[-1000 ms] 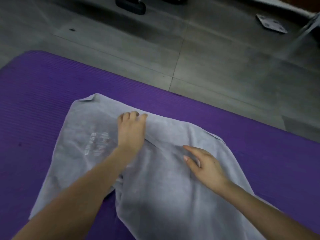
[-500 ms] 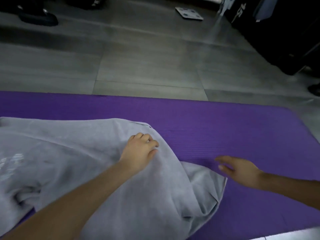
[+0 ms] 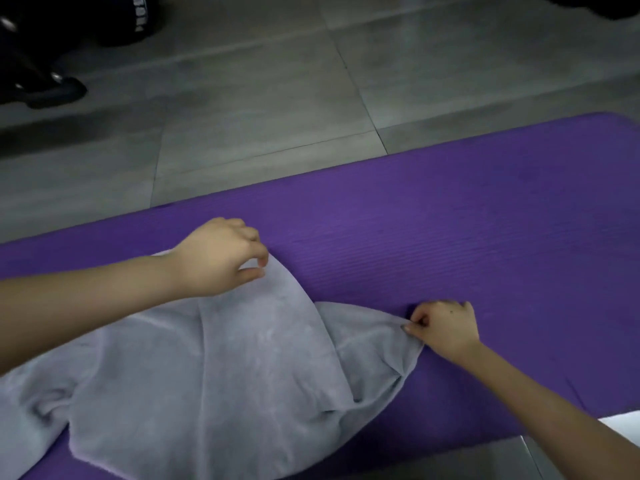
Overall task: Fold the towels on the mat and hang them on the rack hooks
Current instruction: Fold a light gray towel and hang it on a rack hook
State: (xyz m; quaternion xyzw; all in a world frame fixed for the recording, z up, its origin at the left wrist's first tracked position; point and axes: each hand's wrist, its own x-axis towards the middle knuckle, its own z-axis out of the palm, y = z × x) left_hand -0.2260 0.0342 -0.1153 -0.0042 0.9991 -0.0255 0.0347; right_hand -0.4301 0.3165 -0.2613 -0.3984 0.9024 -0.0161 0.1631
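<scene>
A grey towel lies rumpled on the purple mat, spreading from the lower left to the middle. My left hand pinches the towel's far corner between thumb and fingers. My right hand pinches the towel's right corner, pulling the cloth into a ridge. The rack and its hooks are out of view.
Grey floor tiles lie beyond the mat's far edge. Dark shoes or equipment feet stand at the upper left. A white object pokes in at the lower right, beside my right forearm.
My right hand came off the bare mat and took hold of the towel's right corner. My left hand moved to the far corner and pinched it. The view swung right.
</scene>
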